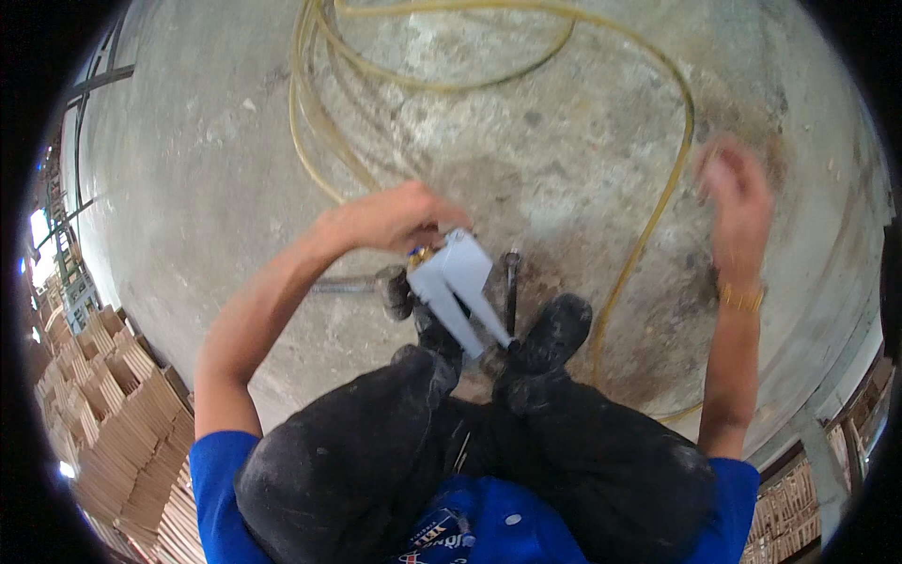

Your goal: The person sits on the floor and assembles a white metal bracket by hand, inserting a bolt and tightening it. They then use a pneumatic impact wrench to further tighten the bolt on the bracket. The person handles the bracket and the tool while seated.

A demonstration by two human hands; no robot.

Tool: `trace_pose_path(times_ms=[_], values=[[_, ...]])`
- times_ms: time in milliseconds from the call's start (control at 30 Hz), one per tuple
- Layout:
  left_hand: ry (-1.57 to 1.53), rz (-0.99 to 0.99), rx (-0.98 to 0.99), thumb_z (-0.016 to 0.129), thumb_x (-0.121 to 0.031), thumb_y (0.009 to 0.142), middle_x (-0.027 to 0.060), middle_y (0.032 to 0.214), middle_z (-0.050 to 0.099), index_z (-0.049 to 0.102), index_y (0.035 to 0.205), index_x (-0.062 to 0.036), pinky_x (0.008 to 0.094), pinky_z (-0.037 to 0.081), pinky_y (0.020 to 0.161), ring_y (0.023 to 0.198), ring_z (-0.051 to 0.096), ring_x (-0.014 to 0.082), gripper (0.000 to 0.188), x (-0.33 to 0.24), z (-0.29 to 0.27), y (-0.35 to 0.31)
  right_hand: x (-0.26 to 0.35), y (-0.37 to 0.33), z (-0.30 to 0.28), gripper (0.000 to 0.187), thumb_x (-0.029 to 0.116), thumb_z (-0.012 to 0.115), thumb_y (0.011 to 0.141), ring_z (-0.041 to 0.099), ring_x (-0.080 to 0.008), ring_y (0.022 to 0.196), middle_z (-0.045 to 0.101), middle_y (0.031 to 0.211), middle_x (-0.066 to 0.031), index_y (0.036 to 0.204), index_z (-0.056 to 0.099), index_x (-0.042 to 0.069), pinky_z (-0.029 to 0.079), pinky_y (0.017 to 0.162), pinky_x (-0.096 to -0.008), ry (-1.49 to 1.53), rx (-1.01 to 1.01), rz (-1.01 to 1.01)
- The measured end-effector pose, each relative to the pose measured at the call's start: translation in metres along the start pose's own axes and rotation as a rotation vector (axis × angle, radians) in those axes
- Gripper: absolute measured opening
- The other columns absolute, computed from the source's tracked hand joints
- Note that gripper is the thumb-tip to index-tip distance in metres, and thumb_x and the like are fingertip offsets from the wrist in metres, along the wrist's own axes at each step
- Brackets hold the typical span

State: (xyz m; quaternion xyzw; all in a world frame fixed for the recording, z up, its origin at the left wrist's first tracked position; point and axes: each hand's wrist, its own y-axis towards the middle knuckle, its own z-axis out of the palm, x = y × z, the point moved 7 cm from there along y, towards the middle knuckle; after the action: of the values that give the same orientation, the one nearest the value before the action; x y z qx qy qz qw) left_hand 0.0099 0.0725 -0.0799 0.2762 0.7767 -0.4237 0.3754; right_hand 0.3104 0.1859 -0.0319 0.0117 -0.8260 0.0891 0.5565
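Note:
My left hand (406,212) is closed over the upper end of a light grey forked piece (453,268) that has a brass-coloured fitting (420,254) at its side. Two long prongs of this piece point down between my shoes. Off to the right, my right hand (738,193) is raised over the floor beside a yellow hose (684,160); motion smears its fingers, and I see nothing clearly in them. Just left of the grey piece lies a hammer (396,293), its handle pointing left. A dark metal rod with a round end (511,282) is right of the prongs.
The yellow hose loops across the stained concrete floor (216,169) and runs down the right side. My dark shoes (556,331) are close to the tools. Stacks of brown flat pieces (122,404) stand at the far left, and more slatted brown stacks (789,508) at lower right.

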Motion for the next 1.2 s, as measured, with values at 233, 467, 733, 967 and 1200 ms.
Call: trace_pose_path(times_ms=[233,467,733,967,1200], values=[[0.015,0.075,-0.096,0.064,0.004,0.073,0.0156,0.086,0.068,0.062,0.107,0.0002,0.0341,0.052,0.062,0.071,0.067,0.0246,0.034,-0.010,-0.006,0.013,-0.056,-0.230,0.101,0.029,0.010,0.062,0.087,0.066,-0.0182,0.083,0.066,0.096,-0.0139,0.111,0.054,-0.005,0.055,0.074,-0.0302,0.687,0.590,0.937],[-0.033,-0.057,-0.093,0.061,0.002,0.077,0.0146,0.082,0.069,0.064,0.107,0.0004,0.0307,0.053,0.062,0.071,0.068,0.0189,0.031,-0.002,0.002,0.014,-0.079,-0.260,0.154,0.029,0.010,0.060,0.089,0.065,-0.0188,0.085,0.064,0.096,-0.0132,0.111,0.054,-0.007,0.056,0.070,-0.0290,0.848,0.617,1.053],[0.020,-0.076,-0.107,0.061,0.002,0.076,0.0142,0.086,0.070,0.063,0.109,-0.0009,0.0296,0.052,0.058,0.068,0.067,0.0175,0.033,-0.003,0.000,0.008,-0.080,-0.262,0.174,0.021,0.007,0.059,0.089,0.063,-0.0180,0.089,0.061,0.099,-0.0117,0.104,0.057,-0.007,0.054,0.079,-0.0264,1.014,0.494,1.088],[-0.006,-0.094,-0.137,0.063,0.002,0.076,0.0120,0.077,0.068,0.063,0.110,-0.0020,0.0298,0.050,0.058,0.061,0.063,0.0149,0.034,0.006,0.004,-0.002,-0.075,-0.254,0.167,0.023,0.008,0.065,0.083,0.064,-0.0183,0.083,0.062,0.095,-0.0124,0.101,0.057,-0.005,0.054,0.074,-0.0287,0.660,0.535,1.067],[-0.096,-0.112,-0.215,0.061,0.010,0.076,0.0084,0.093,0.068,0.064,0.112,-0.0023,0.0256,0.052,0.064,0.072,0.062,0.0109,0.038,0.008,0.008,-0.015,-0.023,-0.203,0.161,0.062,-0.003,0.060,0.074,0.054,-0.0345,0.113,0.055,0.122,-0.0170,0.132,0.044,0.007,0.046,0.096,-0.0372,-0.108,0.420,-0.192]])
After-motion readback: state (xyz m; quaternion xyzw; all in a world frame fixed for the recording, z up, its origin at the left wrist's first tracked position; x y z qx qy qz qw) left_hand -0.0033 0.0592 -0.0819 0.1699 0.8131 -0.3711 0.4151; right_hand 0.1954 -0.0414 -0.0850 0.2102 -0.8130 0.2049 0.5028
